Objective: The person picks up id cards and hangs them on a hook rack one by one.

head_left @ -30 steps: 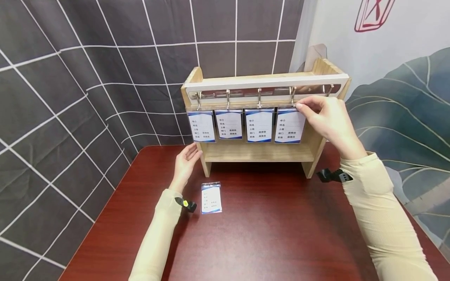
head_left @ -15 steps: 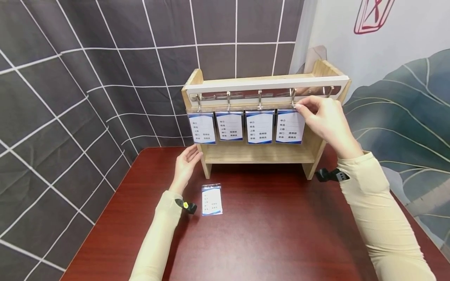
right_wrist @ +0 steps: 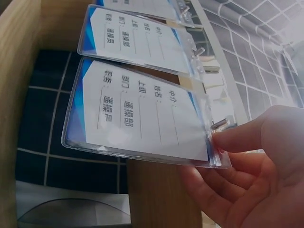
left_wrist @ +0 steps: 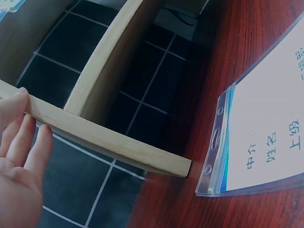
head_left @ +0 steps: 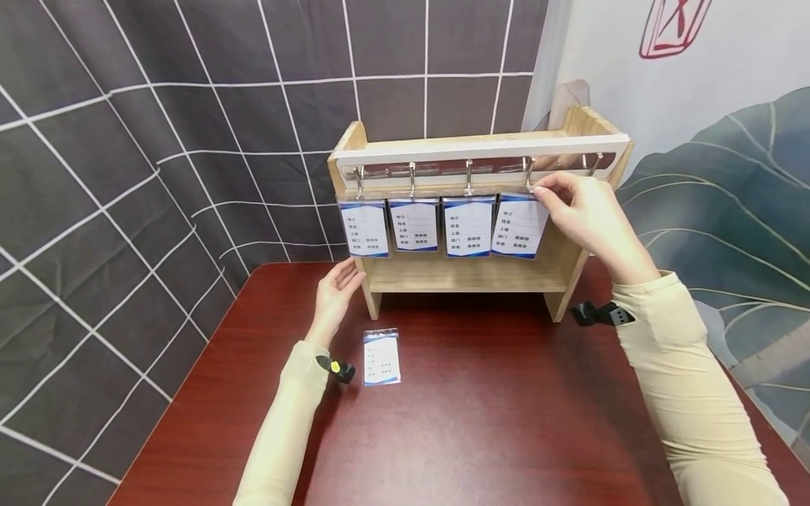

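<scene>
In the head view, my right hand (head_left: 585, 214) pinches the top right corner of the rightmost hanging badge holder (head_left: 520, 226), thumb in front and fingers behind. That clear sleeve hangs slightly tilted at the fourth hook (right_wrist: 219, 124), its slot strip right at the metal in the right wrist view. Three similar badge holders (head_left: 469, 226) hang in line to its left. My left hand (head_left: 335, 292) holds the left side panel (left_wrist: 109, 130) of the wooden shelf (head_left: 468, 279), thumb over its edge and fingertips along the outer side. Another badge holder (head_left: 382, 358) lies flat on the table near that hand.
A white-framed rail (head_left: 443, 149) with several metal hooks runs along the shelf's upper front. The fifth hook (head_left: 595, 163) is at its right end, above my right hand. The shelf stands at the back of the red-brown table (head_left: 481, 422), before a dark gridded curtain (head_left: 304, 105).
The rightmost badge holder in my right hand has tilted, its lower edge swinging a little left and its top right corner rising slightly. My left hand stays on the shelf panel.
</scene>
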`<action>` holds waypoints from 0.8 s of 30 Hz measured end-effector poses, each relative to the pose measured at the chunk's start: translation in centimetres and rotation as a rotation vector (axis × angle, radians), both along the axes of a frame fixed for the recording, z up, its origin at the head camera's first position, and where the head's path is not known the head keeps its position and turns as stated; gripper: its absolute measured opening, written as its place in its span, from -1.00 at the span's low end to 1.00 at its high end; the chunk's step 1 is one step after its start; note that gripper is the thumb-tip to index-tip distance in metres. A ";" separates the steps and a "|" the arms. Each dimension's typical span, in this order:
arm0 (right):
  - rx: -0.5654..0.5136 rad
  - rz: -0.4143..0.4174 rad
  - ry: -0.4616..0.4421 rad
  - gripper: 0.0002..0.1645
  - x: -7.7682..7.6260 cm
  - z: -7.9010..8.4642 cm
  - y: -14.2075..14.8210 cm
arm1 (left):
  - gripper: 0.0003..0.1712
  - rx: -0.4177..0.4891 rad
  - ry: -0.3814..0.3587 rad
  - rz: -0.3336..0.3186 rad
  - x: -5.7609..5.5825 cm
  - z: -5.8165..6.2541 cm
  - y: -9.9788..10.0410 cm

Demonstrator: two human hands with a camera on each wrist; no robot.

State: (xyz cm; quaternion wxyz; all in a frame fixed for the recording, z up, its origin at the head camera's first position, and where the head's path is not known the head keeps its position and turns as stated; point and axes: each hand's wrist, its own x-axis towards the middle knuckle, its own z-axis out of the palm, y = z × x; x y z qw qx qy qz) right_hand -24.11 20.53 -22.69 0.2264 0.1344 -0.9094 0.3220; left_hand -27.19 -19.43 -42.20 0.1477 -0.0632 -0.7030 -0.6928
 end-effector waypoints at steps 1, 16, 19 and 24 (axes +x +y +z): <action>0.005 0.006 -0.004 -0.63 0.1 0.1 0.0 | -0.42 -0.003 0.003 -0.001 0.0 0.0 0.0; 0.060 0.038 -0.002 -0.66 0.4 0.6 0.6 | -0.41 0.001 -0.001 -0.008 0.2 0.1 0.3; 0.059 0.046 0.001 -0.65 0.5 0.7 0.7 | -0.42 0.004 -0.005 -0.005 0.0 0.1 0.1; 0.071 0.049 -0.014 -0.62 0.7 0.6 0.9 | -0.41 0.011 -0.007 -0.012 0.0 0.1 -0.1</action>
